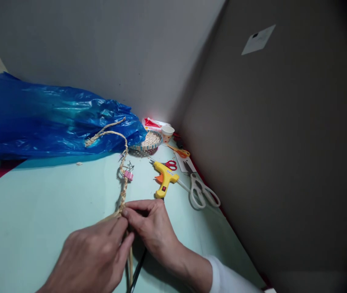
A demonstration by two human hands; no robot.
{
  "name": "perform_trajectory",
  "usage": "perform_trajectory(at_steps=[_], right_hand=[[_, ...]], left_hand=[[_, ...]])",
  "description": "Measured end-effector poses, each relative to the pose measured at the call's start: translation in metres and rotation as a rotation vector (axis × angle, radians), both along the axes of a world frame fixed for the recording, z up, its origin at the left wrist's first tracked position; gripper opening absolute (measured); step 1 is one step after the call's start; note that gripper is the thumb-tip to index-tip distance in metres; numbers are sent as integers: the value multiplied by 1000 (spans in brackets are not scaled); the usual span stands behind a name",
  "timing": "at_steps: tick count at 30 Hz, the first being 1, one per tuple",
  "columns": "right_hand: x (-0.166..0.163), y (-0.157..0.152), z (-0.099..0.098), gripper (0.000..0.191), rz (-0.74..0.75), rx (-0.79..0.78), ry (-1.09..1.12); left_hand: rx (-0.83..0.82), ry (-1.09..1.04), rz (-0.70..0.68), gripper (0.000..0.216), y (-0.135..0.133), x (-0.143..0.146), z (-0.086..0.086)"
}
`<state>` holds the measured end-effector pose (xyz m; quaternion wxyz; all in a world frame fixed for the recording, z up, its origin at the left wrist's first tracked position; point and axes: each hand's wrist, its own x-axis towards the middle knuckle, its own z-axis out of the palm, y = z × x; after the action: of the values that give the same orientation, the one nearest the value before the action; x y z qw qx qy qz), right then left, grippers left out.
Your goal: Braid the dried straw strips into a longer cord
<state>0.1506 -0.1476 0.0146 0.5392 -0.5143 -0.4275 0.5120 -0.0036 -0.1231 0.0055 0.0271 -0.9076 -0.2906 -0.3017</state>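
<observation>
A straw-coloured braid (123, 191) runs away from me over the table, and its far end lies curled on a blue plastic bag. My right hand (153, 224) pinches the near end of the braid between thumb and forefinger. Close against it on the left, my left hand (95, 254) is closed on the loose strands, its fingertips partly hidden. Below both hands, strands (131, 264) hang toward the bottom edge. A pink binder clip (128, 175) is attached to the braid, or lies against it, farther up.
A yellow glue gun (165, 177), red-handled scissors (171, 165) and large white-handled scissors (202, 193) lie to the right. Behind them are orange-handled scissors (183, 152), a paper cup (167, 133) and a woven basket (151, 140). The blue bag (48, 118) fills the back left, before the wall.
</observation>
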Motion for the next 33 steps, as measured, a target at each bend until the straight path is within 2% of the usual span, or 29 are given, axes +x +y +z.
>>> perform_trajectory(at_steps=[2,5,9,10,12,15,18,22,24,29,33], right_hand=[[2,0,4,24,11,2,14],[4,0,9,27,24,5,-11],[5,-1,7,33,74,4,-24],[5,-1,6,32,77,7,-38],[5,-2,3,29,64,21,-85],[7,-5,5,29,91,55,-204],[12,-7,17,30,158,94,-414],[17,-13,33,26,251,65,-858],[16,-19,34,22,236,105,-1088],[1,-35,17,12,83,462,-1414],[-15,-36,-2,16,-61,791,-1516]], left_hand=[[-164,-133,84,32,9,-4,7],[-604,-288,238,35,24,-7,22],[-1338,-403,192,41,32,2,32],[-1460,-445,197,43,31,5,32],[-1581,-533,216,48,28,9,28],[-1601,-589,208,49,24,10,23],[-1564,-618,230,45,23,7,23],[-1524,-585,239,40,23,7,26],[-1485,-564,266,39,22,9,27],[-1369,-539,241,28,20,10,22],[-1414,-614,194,26,20,8,17]])
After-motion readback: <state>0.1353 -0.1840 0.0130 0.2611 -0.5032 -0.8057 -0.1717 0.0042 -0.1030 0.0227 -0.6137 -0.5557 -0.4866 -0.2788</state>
